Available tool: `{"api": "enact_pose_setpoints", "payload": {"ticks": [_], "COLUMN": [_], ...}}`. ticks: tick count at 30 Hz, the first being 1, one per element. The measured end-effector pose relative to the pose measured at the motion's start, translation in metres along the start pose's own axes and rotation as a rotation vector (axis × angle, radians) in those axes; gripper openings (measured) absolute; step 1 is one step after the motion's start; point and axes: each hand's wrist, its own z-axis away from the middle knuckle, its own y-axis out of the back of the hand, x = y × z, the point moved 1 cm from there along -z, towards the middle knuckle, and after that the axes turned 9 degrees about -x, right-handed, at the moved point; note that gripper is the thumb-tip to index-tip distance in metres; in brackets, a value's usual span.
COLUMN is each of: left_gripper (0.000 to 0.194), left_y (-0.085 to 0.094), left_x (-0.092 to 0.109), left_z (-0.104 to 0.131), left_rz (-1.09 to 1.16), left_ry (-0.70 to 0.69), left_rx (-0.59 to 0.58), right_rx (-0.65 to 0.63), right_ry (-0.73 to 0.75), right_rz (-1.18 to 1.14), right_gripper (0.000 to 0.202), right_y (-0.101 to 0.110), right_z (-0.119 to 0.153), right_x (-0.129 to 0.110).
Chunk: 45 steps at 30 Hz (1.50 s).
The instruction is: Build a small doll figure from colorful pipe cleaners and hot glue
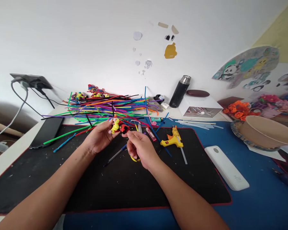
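Note:
My left hand [99, 137] is closed on a small figure of twisted pipe cleaners [115, 126], yellow with a red and black end, and holds it above the black mat. My right hand [141, 147] is closed too, thumb and fingertips pinching the figure's red and black end. Beneath the right fingers shows a yellow and black loop [135, 158] that looks like a scissors handle; I cannot tell whether the hand grips it. A pen [115, 155] lies on the mat between my forearms.
Many coloured pipe cleaners [105, 107] are heaped along the wall. A yellow glue gun [172, 140] lies at the right, near a white oblong case [227, 167]. At the back are a black flask [180, 92] and a white box [200, 105]. A phone [46, 132] rests at left.

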Motion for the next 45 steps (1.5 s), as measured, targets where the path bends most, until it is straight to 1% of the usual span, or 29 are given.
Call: {"api": "enact_pose_setpoints", "payload": {"ticks": [7,9,13,18,20,25,29,35,41,45], "left_gripper": [0.003,0.003,0.010,0.013,0.012,0.002,0.006,0.015,0.018,0.014], "left_y": [-0.0013,-0.0001,-0.0002,-0.0022,-0.0019,-0.0031,-0.0046,-0.0027,-0.0036,-0.0041], "left_x": [-0.0011,-0.0026,-0.0057,-0.0073,-0.0075,-0.0074,-0.0079,-0.0059,-0.0042,-0.0053], "left_z": [0.0004,-0.0001,-0.0011,-0.0016,-0.0019,-0.0025,-0.0040,-0.0049,-0.0031,-0.0031], "left_rz": [0.003,0.010,0.024,0.025,0.024,0.046,0.085,0.127,0.132,0.134], "left_ry": [0.026,0.010,-0.027,-0.049,-0.053,-0.048,-0.034,-0.059,-0.064,-0.066], "left_rx": [-0.030,-0.041,-0.066,-0.091,-0.085,-0.050,-0.021,0.045,0.033,0.023], "right_rx": [-0.005,-0.001,0.017,0.035,0.036,0.038,0.037,0.040,0.026,0.020], "right_ry": [0.007,0.002,-0.002,0.002,-0.001,-0.008,-0.027,-0.021,-0.019,-0.020], "right_rz": [-0.013,-0.013,-0.013,-0.018,-0.022,-0.036,-0.045,-0.066,-0.069,-0.071], "right_gripper": [0.059,0.060,0.062,0.064,0.065,0.067,0.071,0.071,0.073,0.073], "right_y": [0.0006,0.0009,0.0012,0.0023,0.0023,0.0004,0.0001,0.0021,0.0035,0.0037], "right_z": [-0.0001,-0.0002,-0.0006,-0.0024,-0.0027,-0.0021,-0.0025,-0.0029,-0.0033,-0.0039], "right_x": [0.0007,0.0008,0.0014,0.0039,0.0043,0.0037,0.0032,0.0034,0.0040,0.0039]}}
